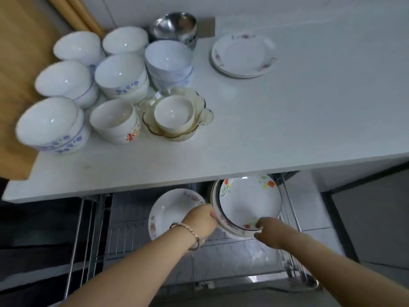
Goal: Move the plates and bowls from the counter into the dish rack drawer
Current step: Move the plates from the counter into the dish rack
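Plates (249, 204) are going into the rack (290, 220) right now: a small stack, tilted nearly on edge, is sitting low in the open drawer at about five o'clock of the view. The left hand (202, 218), a bead bracelet (192, 234) on its wrist, is gripping the stack's rim at nine o'clock, fingers curled around the edge. The right hand (271, 230) is pinching the same stack at its six o'clock rim, thumb over the front face with the red flowers. Both hands are closed on it; neither is free.

Just to the left, at the stack's eight o'clock, one more plate (174, 207) is already leaning in the wires, close beside the left hand; whether they touch I cannot tell.

Up on the counter (287, 129), two or three floral plates (242, 55) are waiting at one o'clock. At ten o'clock a crowd of white bowls (120, 73) is standing in stacks, with a glass bowl (177, 117) holding a small white one, and a steel bowl (174, 25) behind.

By my judgement the step in hand is seating this stack. Next, the plates are needing to settle between the wires before either hand lets go, one hand steadying while the other releases, or they may slide. Most of the job is still lying ahead.
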`<state>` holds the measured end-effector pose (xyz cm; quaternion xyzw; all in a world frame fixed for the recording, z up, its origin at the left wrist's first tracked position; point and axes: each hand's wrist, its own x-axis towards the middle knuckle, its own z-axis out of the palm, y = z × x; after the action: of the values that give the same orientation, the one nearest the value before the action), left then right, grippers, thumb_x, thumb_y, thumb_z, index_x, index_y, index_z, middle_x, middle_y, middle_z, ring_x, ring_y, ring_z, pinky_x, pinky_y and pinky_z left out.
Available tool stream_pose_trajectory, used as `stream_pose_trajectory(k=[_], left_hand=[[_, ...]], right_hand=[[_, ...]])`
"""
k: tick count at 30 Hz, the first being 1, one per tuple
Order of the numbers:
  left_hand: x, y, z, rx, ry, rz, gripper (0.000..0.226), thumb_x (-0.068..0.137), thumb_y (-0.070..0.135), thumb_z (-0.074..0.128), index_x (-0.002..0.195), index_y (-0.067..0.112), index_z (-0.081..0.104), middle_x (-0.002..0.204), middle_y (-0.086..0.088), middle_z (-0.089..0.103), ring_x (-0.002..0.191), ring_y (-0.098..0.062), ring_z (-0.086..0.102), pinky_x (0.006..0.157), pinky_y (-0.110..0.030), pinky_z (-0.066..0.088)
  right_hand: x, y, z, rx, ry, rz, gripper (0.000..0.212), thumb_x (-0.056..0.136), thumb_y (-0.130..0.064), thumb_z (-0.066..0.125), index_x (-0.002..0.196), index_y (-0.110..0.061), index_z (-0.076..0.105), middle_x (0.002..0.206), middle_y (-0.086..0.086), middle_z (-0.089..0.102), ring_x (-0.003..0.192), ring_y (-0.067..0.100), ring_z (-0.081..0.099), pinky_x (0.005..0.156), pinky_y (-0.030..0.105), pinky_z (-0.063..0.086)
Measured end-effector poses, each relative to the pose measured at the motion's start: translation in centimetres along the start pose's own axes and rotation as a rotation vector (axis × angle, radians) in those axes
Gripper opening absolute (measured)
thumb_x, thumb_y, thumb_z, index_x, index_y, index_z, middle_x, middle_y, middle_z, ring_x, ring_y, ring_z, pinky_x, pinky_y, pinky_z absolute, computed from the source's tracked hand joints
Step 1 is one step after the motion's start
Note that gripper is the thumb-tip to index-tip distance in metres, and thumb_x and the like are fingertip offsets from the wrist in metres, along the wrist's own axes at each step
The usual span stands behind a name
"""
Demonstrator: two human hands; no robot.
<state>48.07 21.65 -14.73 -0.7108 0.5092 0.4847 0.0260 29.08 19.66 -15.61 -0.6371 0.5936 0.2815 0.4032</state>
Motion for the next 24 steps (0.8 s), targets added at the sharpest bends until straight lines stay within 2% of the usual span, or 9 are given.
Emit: stream_pose_trajectory(k=[2,5,7,8,9,11,14,22,24], left_hand=[[-1.1,5.2,0.6,0.032,0.0,0.047,0.028,0.09,0.009,0.043,0.104,0.021,0.064,0.099,-0.013,0.059,0.093,-0.026,0.055,0.081,-0.024,0.042],[-2.5,13.0,2.2,0.048,0.042,0.09,0.03,0.092,0.011,0.042,0.116,0.013,0.061,0.123,-0.008,0.059,0.119,-0.025,0.054,0.092,-0.023,0.041],[-3.1,18.1,4.0,0.034,0.06,0.125,0.027,0.09,0.007,0.042,0.104,0.018,0.062,0.107,-0.01,0.06,0.109,-0.026,0.058,0.082,-0.022,0.04],[-3.1,20.5,5.0,0.025,0.076,0.127,0.024,0.089,0.005,0.042,0.101,-0.005,0.059,0.097,-0.01,0.056,0.095,-0.025,0.057,0.076,-0.022,0.037],[-3.4,23.1,6.0,0.028,0.097,0.143,0.007,0.087,0.004,0.043,0.082,0.009,0.042,0.091,-0.01,0.051,0.085,-0.022,0.05,0.072,-0.021,0.033],[-3.6,27.9,7.8,0.005,0.148,0.145,0.018,0.087,0.004,0.043,0.086,0.019,0.055,0.089,-0.007,0.052,0.082,-0.019,0.049,0.07,-0.021,0.033],[-3.7,33.9,9.5,-0.081,0.212,0.097,0.027,0.089,0.011,0.043,0.106,0.008,0.065,0.111,-0.008,0.066,0.104,-0.024,0.061,0.084,-0.025,0.046],[-3.8,40.0,7.2,-0.269,0.398,0.008,0.027,0.089,0.002,0.047,0.11,0.0,0.063,0.121,-0.017,0.063,0.113,-0.032,0.059,0.098,-0.034,0.049],[-3.7,40.2,5.4,-0.264,0.432,-0.019,0.026,0.09,0.002,0.046,0.109,0.002,0.063,0.116,-0.017,0.064,0.112,-0.032,0.061,0.092,-0.034,0.051]], right_hand=[[-2.7,3.8,-3.1,-0.003,0.045,-0.004,0.04,0.093,-0.025,0.047,0.129,-0.007,0.052,0.136,0.012,0.053,0.125,0.025,0.05,0.1,0.025,0.039],[-6.2,10.2,-7.8,-0.009,0.12,0.002,0.045,0.095,-0.028,0.046,0.135,-0.008,0.047,0.142,0.01,0.048,0.13,0.025,0.046,0.104,0.026,0.036],[-8.2,14.7,-11.1,-0.024,0.17,0.0,0.047,0.095,-0.03,0.045,0.138,-0.01,0.044,0.144,0.009,0.046,0.133,0.024,0.043,0.106,0.026,0.034],[-8.9,16.8,-12.6,-0.032,0.2,-0.008,0.047,0.095,-0.03,0.045,0.138,-0.01,0.044,0.144,0.009,0.046,0.132,0.024,0.043,0.106,0.026,0.034],[-9.6,19.0,-14.1,-0.039,0.225,-0.02,0.047,0.095,-0.029,0.046,0.137,-0.01,0.045,0.144,0.009,0.046,0.132,0.025,0.044,0.105,0.027,0.035],[-10.7,22.9,-16.8,-0.061,0.264,-0.044,0.044,0.095,-0.026,0.045,0.135,-0.007,0.048,0.14,0.011,0.05,0.129,0.026,0.047,0.104,0.028,0.037],[-12.2,27.4,-20.3,-0.125,0.302,-0.077,0.04,0.093,-0.023,0.044,0.129,-0.007,0.052,0.134,0.011,0.054,0.123,0.026,0.051,0.102,0.031,0.042],[-13.6,29.9,-27.9,-0.315,0.379,-0.217,0.036,0.094,-0.018,0.042,0.129,-0.011,0.05,0.134,0.008,0.052,0.12,0.026,0.053,0.098,0.032,0.045],[-13.3,29.2,-29.6,-0.312,0.405,-0.26,0.036,0.095,-0.019,0.041,0.13,-0.013,0.05,0.135,0.007,0.051,0.119,0.026,0.053,0.096,0.031,0.044]])
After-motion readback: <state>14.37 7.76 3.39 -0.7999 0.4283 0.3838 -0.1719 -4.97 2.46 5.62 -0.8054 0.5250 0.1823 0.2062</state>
